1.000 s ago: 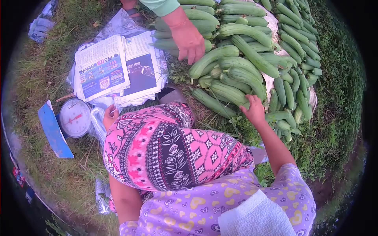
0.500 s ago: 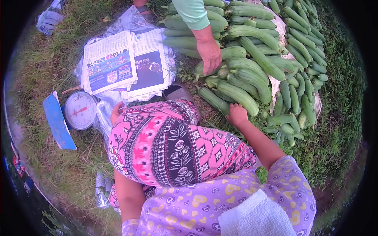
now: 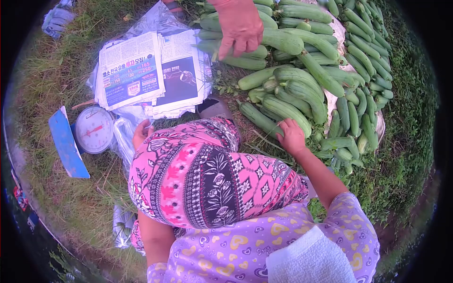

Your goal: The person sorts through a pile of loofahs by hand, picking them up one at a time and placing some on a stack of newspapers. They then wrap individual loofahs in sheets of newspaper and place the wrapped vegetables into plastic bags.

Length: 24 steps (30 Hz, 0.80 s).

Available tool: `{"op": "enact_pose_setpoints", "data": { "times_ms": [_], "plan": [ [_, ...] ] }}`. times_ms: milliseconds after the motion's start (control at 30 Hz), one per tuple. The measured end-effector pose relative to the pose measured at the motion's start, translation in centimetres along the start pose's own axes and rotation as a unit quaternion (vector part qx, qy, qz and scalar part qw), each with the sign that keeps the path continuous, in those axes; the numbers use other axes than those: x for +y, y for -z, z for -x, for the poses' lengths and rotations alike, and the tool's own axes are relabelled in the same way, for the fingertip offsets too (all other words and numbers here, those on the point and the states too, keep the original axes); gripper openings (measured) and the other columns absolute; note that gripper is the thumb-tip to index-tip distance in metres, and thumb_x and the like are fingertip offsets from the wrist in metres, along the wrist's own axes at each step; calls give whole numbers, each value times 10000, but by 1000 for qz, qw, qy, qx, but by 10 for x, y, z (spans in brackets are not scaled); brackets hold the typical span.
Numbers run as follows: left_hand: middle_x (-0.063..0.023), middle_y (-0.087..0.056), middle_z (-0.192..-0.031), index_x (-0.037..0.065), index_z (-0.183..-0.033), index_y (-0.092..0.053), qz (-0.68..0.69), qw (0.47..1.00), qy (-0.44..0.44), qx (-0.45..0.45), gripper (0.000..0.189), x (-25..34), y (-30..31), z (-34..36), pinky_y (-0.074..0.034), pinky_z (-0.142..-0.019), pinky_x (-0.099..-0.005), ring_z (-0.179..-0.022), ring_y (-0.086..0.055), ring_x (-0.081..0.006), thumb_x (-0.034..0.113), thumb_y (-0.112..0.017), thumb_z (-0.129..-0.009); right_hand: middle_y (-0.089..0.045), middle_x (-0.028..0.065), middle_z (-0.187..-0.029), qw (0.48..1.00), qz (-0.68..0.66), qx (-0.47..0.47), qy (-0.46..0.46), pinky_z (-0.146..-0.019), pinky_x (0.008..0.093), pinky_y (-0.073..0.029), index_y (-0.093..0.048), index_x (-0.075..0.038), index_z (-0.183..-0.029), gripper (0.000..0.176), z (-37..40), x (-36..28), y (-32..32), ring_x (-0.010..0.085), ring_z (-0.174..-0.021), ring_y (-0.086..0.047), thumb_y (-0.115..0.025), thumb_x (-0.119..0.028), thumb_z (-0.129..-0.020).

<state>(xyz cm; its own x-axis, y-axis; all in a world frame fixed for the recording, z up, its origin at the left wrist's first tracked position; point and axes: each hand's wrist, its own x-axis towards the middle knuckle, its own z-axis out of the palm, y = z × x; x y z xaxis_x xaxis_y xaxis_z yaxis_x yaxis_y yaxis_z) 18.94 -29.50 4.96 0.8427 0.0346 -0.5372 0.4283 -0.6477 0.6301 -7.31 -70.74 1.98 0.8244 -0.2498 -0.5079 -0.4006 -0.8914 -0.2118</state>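
Long green gourds [image 3: 288,113] lie in a heap in front of me and to my right. My right hand [image 3: 291,136] has its fingers curled on the near end of one dark green gourd [image 3: 257,117] at the heap's lower edge. My left hand [image 3: 140,133] is beside my knee, partly hidden by the patterned trousers, its visible fingers slightly apart and holding nothing I can see. Closest to it are clear plastic bags [image 3: 123,137] and a round dial scale [image 3: 94,129]. Another person's hand [image 3: 239,28] reaches in over the gourds from the top.
A stack of newspapers [image 3: 130,70] lies on plastic sheeting to the front left. The scale has a blue tray [image 3: 68,144]. More gourds lie in rows [image 3: 363,52] along a pale cloth [image 3: 337,26] at the right. Gloves [image 3: 57,21] rest on the grass at far left.
The other person's hand has moved up and away from the gourd it was touching. My right hand has shifted slightly up and right at the gourd's end. My left hand stays by my knee.
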Motion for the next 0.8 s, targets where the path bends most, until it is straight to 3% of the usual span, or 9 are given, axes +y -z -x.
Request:
{"op": "enact_pose_setpoints", "data": {
  "times_ms": [33,133,267,367,400,533,633,700,800],
  "plan": [
    [-161,-634,-1033,5,-1255,-528,9,1000,2,2,375,-1,0,0,-513,-678,-289,-820,-635,-176,107,-600,-901,-521,99,-1129,999,-11,45,14,-891,403,-435,-488,-90,-1190,626,4,4,13,285,-1107,-488,-782,-269,-667],
    [-151,-640,-1003,-1,-1238,-543,10,1000,-16,10,367,-12,-7,-7,-510,-674,-289,-819,-633,-168,105,-609,-893,-493,98,-1151,986,0,127,-104,-900,410,-418,-457,-100,-1233,706,10,28,22,288,-1107,-473,-803,-250,-636],
    [-147,-649,-977,-9,-1211,-566,-26,999,-42,17,352,2,-12,3,-508,-682,-289,-827,-630,-164,104,-619,-882,-480,104,-1156,983,22,125,-135,-898,411,-419,-367,-124,-1335,875,7,46,-3,306,-1113,-471,-815,-242,-593],
    [-142,-657,-983,-1,-1176,-587,-10,997,-81,14,338,7,-14,7,-514,-703,-307,-826,-647,-188,100,-633,-857,-480,118,-1165,982,-21,118,-146,-908,419,-422,-368,-134,-1342,866,3,55,-12,318,-1099,-479,-801,-213,-597],
    [-140,-657,-987,2,-1162,-594,4,994,-113,11,329,-14,-16,-5,-515,-704,-313,-821,-651,-195,97,-636,-850,-493,139,-1169,982,-55,132,-121,-921,426,-431,-380,-135,-1343,854,6,59,-12,337,-1086,-492,-783,-190,-591],
    [-155,-632,-1035,14,-1090,-614,-106,966,-232,28,312,54,-18,23,-490,-823,-370,-897,-633,-281,99,-654,-793,-555,129,-1079,993,-65,98,-21,-904,414,-452,-476,-108,-1269,798,16,27,55,339,-1024,-533,-794,-176,-541],
    [-160,-604,-1098,53,-1143,-598,-150,910,-382,-58,418,98,-34,35,-452,-897,-394,-1029,-566,-331,164,-707,-756,-576,123,-1087,989,-59,107,78,-889,421,-457,-496,-104,-1227,770,-4,-14,103,340,-997,-543,-798,-128,-519],
    [-124,-549,-1207,71,-1178,-562,-149,869,-452,-137,424,103,-60,24,-391,-974,-413,-1130,-509,-311,70,-621,-758,-581,124,-1094,978,-67,130,146,-885,418,-458,-508,-102,-1204,748,-28,-48,132,337,-985,-546,-800,-121,-515],
    [-130,-508,-1257,77,-1298,-455,-228,827,-513,-21,597,120,-90,21,-398,-974,-410,-1184,-479,-301,112,-642,-732,-589,114,-1102,952,-60,142,265,-896,400,-450,-541,-95,-1148,686,-80,-107,182,326,-997,-550,-797,-98,-513]
  ]
}}
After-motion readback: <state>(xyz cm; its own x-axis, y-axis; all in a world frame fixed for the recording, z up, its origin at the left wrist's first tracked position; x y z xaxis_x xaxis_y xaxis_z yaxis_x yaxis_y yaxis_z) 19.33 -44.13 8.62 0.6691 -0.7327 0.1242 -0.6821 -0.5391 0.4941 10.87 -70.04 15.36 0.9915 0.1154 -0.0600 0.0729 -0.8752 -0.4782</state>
